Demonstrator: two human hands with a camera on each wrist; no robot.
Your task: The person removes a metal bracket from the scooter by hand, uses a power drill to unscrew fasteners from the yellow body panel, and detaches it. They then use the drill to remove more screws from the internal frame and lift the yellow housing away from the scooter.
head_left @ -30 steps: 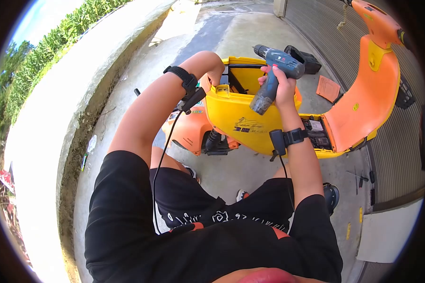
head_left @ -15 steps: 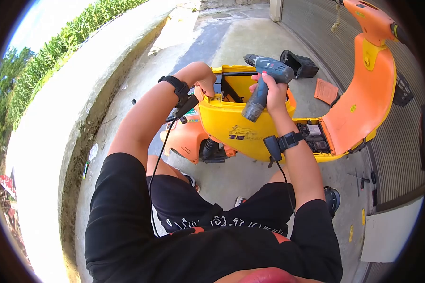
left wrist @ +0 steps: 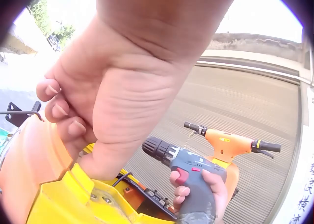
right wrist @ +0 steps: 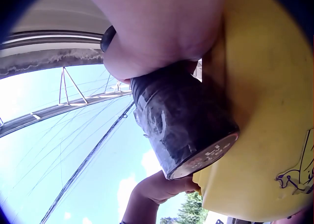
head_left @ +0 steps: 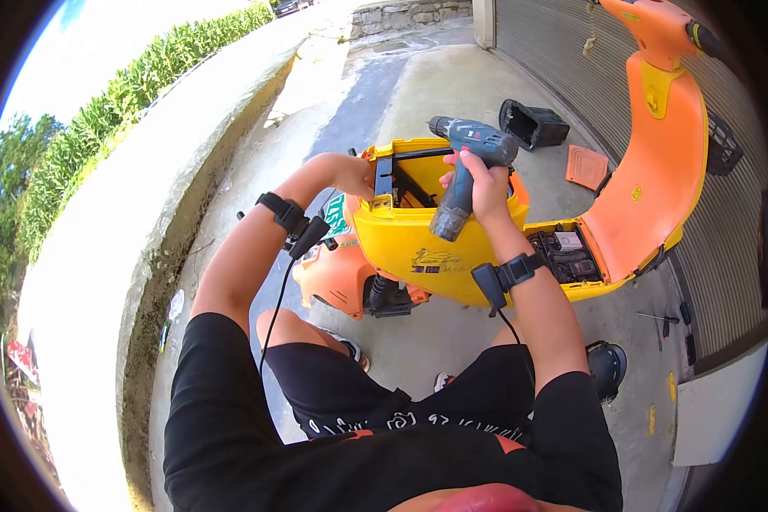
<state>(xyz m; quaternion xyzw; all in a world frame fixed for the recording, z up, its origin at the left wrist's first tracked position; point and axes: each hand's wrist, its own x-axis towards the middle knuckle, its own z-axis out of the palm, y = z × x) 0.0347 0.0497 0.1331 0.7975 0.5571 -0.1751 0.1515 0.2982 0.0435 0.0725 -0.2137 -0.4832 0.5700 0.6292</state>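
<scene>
The yellow body (head_left: 401,243) is smooth, faintly glossy plastic; the orange leg shield (head_left: 657,158), right of the frame, looks smooth and satiny. Matt plastic cases the drill (head_left: 478,140), scuffed lower down. The floor (head_left: 444,81) is rough concrete; the shirt (head_left: 392,465), matt cloth.

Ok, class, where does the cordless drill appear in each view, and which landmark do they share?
Head: drill just right of centre, upper half, in the right hand.
Left wrist: drill low, right of centre.
Right wrist: drill near the centre, partly hidden by the right hand.
Shared landmark: yellow bodywork.
</scene>
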